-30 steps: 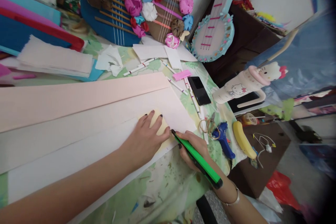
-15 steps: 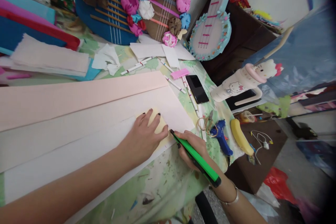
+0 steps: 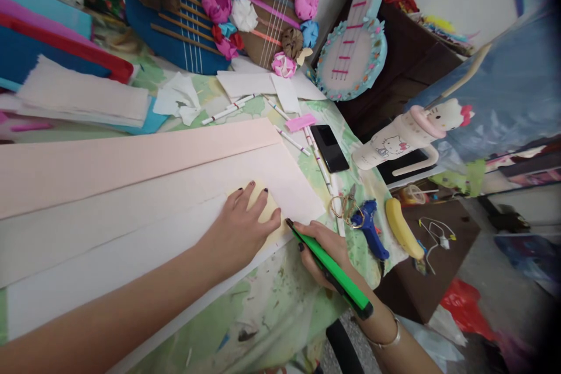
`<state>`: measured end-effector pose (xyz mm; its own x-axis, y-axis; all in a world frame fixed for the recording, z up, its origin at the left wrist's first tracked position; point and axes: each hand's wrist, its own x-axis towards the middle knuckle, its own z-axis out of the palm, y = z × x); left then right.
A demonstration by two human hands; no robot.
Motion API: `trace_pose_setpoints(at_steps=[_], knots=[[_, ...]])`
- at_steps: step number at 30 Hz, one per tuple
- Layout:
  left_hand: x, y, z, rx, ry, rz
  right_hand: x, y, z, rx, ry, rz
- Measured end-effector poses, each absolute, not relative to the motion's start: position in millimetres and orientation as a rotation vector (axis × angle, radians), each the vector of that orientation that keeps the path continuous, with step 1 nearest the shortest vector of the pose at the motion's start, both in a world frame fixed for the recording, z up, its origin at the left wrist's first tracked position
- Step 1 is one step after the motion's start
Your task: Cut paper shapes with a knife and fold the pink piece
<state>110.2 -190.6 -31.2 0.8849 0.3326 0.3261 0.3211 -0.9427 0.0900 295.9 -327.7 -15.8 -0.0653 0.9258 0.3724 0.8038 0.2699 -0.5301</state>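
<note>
Left hand [image 3: 245, 228] splayed on paper [image 3: 269, 210], right hand [image 3: 329, 241] gripping green tool [image 3: 335, 272] — near paper's edge

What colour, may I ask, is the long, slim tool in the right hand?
The long, slim tool is green and black, as the head view shows.

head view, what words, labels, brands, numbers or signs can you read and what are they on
No text is readable.
Pale cup: possible lettering, too small to read.
Green tool in the right hand: no lettering can be made out.
Black phone: none can be made out.
</note>
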Motion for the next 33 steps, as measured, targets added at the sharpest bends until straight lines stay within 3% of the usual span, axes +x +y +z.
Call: trace_pose_setpoints(at_steps=[33], knots=[[108.7,-191.3,-31.2,3.023,0.528,0.524,286.8,-331.9,-1.2,-1.557,-1.88,0.163]])
